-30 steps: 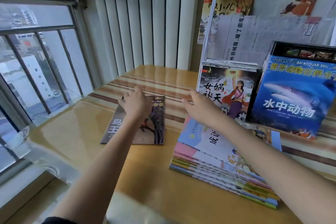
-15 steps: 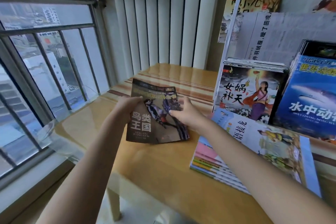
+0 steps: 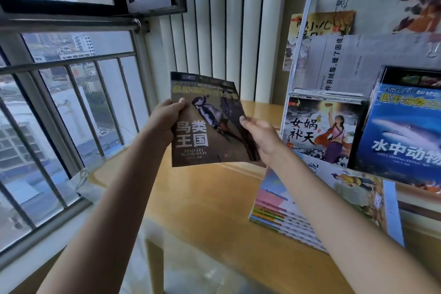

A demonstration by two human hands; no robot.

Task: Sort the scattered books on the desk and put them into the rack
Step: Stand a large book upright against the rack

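I had the dark bird book (image 3: 210, 124) lifted clear of the surface (image 3: 210, 200) and held upright in front of me, cover facing me, with a woodpecker picture and white characters on it. My left hand (image 3: 164, 122) gripped its left edge, thumb on the cover and fingers closed around behind it. My right hand (image 3: 261, 136) pinched the right edge, thumb on the front and fingers clamped on the book from the back. To my right lay a flat stack of thin books (image 3: 286, 212) on the surface, my right forearm passing over it. Behind that stack stood the white rack (image 3: 301, 38), and its lower tier held a book with a woman in purple (image 3: 321, 129) on the cover and, just beside it on the right, a blue shark book (image 3: 403, 131). Newspapers (image 3: 353, 59) hung higher in the rack. On my left was a barred window (image 3: 71, 107), with vertical blinds (image 3: 214, 19) behind the book.
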